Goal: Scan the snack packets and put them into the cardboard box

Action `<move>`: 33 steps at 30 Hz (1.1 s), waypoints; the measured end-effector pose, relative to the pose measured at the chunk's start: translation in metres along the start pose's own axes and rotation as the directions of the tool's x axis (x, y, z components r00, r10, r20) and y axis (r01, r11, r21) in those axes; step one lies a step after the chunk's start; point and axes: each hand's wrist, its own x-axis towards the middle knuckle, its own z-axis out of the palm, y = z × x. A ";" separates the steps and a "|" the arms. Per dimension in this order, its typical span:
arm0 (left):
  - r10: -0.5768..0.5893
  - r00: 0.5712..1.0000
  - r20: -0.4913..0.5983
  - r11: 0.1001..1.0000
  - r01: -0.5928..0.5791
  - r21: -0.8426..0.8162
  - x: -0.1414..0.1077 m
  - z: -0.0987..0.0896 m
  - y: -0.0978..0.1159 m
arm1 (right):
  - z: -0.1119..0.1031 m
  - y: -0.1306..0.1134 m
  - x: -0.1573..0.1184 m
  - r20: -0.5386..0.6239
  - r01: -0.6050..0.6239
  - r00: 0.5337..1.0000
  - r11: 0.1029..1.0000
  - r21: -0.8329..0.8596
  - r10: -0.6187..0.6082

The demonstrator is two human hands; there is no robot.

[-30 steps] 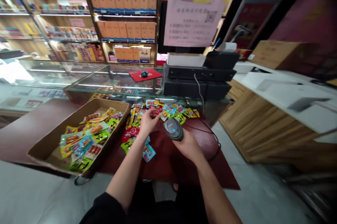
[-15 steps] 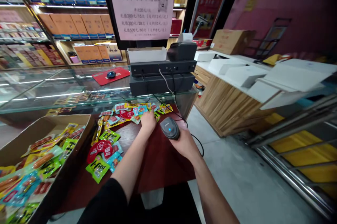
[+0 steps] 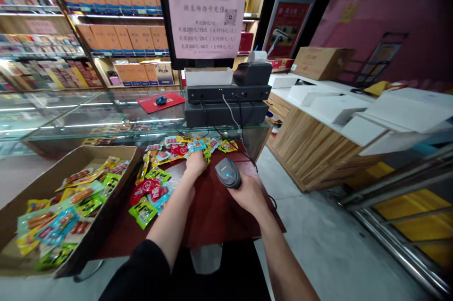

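My right hand (image 3: 247,192) is wrapped round the handle of a grey barcode scanner (image 3: 228,172), which has a small blue light on top and hangs over the dark red tabletop (image 3: 208,221). My left hand (image 3: 196,164) reaches to the near edge of a row of small sausage snack packets (image 3: 170,152). Its fingers are curled at a green-yellow packet (image 3: 207,155), and the fingertips are partly hidden. Nearer me, to the left, lies a loose cluster of packets with a green one (image 3: 143,213) and a round red one (image 3: 146,188).
An open cardboard box (image 3: 116,152) of mixed snack packets stands at the left. Behind the table is a glass counter (image 3: 116,107) with a mouse (image 3: 161,100), a monitor bearing a paper sign (image 3: 207,22) and a receipt printer (image 3: 253,74). Black cables (image 3: 247,157) run down at the right.
The view has turned a little left, so the scene sits further right. My left hand has shifted slightly left along the packets. The scanner stays in my right hand.
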 end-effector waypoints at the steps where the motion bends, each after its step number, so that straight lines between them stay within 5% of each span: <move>1: -0.017 1.000 -0.013 0.999 0.016 -0.043 -0.004 -0.007 -0.010 | 0.003 -0.006 -0.001 0.006 0.018 1.000 1.000 0.004 -0.018; 6: -0.083 0.991 -0.101 0.883 0.027 -0.469 -0.031 -0.044 -0.074 | 0.028 -0.041 -0.001 0.089 0.076 0.993 0.994 0.073 -0.082; 12: -0.275 0.957 -0.088 0.330 0.008 -0.944 -0.077 -0.085 -0.128 | 0.064 -0.093 -0.001 0.224 0.181 0.947 0.960 0.215 -0.229; 16: -0.374 0.920 -0.115 0.185 -0.048 -0.982 -0.101 -0.107 -0.144 | 0.087 -0.118 -0.003 0.289 0.204 0.911 0.931 0.303 -0.294; 26: -0.392 0.914 -0.103 0.081 -0.077 -0.994 -0.113 -0.117 -0.154 | 0.096 -0.132 -0.001 0.306 0.172 0.907 0.918 0.358 -0.290; 33: -0.436 0.880 -0.187 0.220 -0.098 -0.971 -0.105 -0.108 -0.155 | 0.093 -0.128 -0.002 0.297 0.153 0.917 0.921 0.358 -0.267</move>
